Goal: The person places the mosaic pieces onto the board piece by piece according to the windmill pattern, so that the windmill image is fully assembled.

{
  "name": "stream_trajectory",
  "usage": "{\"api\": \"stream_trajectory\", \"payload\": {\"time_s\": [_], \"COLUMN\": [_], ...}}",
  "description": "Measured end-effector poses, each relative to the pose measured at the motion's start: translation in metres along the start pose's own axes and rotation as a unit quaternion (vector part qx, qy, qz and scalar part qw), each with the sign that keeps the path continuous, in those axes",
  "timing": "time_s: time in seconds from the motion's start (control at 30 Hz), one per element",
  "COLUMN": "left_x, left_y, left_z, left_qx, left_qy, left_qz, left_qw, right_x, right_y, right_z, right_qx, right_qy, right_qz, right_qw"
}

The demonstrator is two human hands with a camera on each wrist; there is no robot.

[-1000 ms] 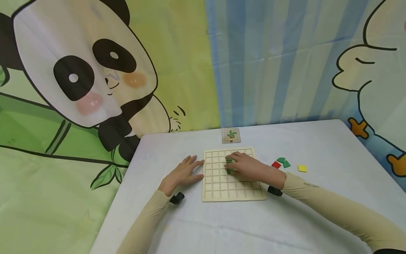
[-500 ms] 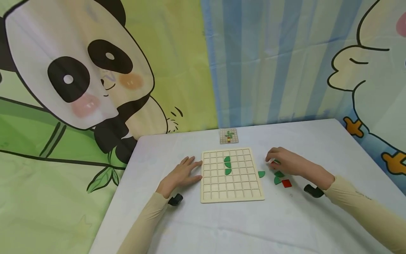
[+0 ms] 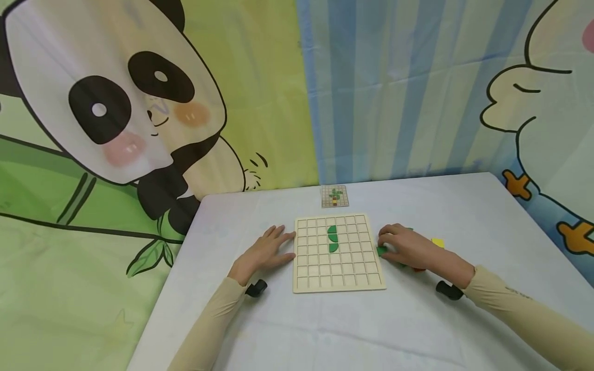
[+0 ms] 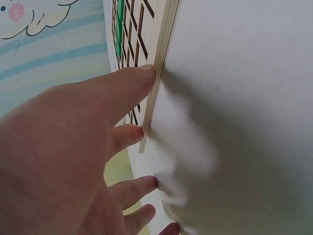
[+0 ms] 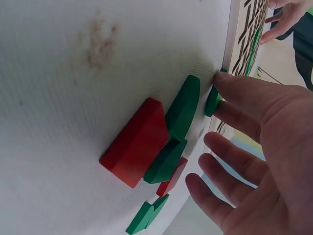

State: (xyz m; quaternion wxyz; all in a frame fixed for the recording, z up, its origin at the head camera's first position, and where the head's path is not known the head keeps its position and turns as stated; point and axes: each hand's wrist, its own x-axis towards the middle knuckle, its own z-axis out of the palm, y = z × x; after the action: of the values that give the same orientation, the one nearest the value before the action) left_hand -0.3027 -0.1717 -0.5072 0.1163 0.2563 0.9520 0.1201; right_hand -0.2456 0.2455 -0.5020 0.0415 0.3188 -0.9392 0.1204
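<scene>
A pale wooden grid board [image 3: 314, 282] lies on the table, with several green quarter-circle pieces [image 3: 333, 237] in one column of its cells. My left hand [image 3: 262, 253] is at the board's left side; its thumb and index fingertip touch the edge, the other fingers spread. Beside the board's right edge, my right hand [image 3: 410, 247] pinches another green quarter-circle tile [image 5: 212, 100] between thumb and index finger, its other fingers loosely bent. Near that hand, a red square tile [image 5: 137, 142] and more green tiles [image 5: 183, 110] lie together, partly hidden beneath it in the head view.
A small card [image 3: 334, 196] printed with a green, yellow and red grid pattern lies behind the board. A yellow tile [image 3: 438, 242] sits beyond my right hand. The white-covered table [image 3: 297, 330] meets a cartoon-printed curtain [image 3: 394, 93] at the back.
My right hand went from over the board to the loose tiles on the right, then slid slightly left to the green tile beside the board. My left hand stays at the board's edge.
</scene>
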Motion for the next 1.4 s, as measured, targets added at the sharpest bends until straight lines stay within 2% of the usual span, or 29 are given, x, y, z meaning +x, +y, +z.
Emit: {"api": "stream_trajectory", "payload": {"time_s": [0.33,0.57,0.83,1.03,1.3,1.4], "left_x": [0.0001,-0.0010,0.0001,0.0008,0.0004,0.0003], "left_y": [-0.0011,0.0000,0.0014,0.0009,0.0011,0.0024], "left_z": [0.0007,0.0011,-0.0019,-0.0023,-0.0008,-0.0017], "left_qx": [-0.006,-0.007,-0.002,-0.003,-0.005,-0.006], "left_qy": [-0.004,-0.003,-0.005,-0.006,-0.007,-0.007], "left_qz": [-0.005,-0.003,-0.005,-0.012,-0.012,-0.013], "left_qw": [1.0000,1.0000,1.0000,0.9999,0.9999,0.9999], "right_x": [0.0028,0.0024,0.0053,0.0062,0.0060,0.0049], "right_y": [0.0062,0.0051,0.0037,-0.0002,0.0011,0.0035], "right_z": [-0.0021,0.0014,0.0016,0.0008,-0.0042,-0.0055], "right_qx": [-0.005,0.019,-0.022,-0.035,0.011,0.013], "right_qy": [0.010,0.008,0.033,0.052,-0.001,-0.006], "right_qz": [0.012,-0.009,0.074,0.105,0.109,0.098], "right_qw": [0.9999,0.9997,0.9965,0.9925,0.9940,0.9950]}}
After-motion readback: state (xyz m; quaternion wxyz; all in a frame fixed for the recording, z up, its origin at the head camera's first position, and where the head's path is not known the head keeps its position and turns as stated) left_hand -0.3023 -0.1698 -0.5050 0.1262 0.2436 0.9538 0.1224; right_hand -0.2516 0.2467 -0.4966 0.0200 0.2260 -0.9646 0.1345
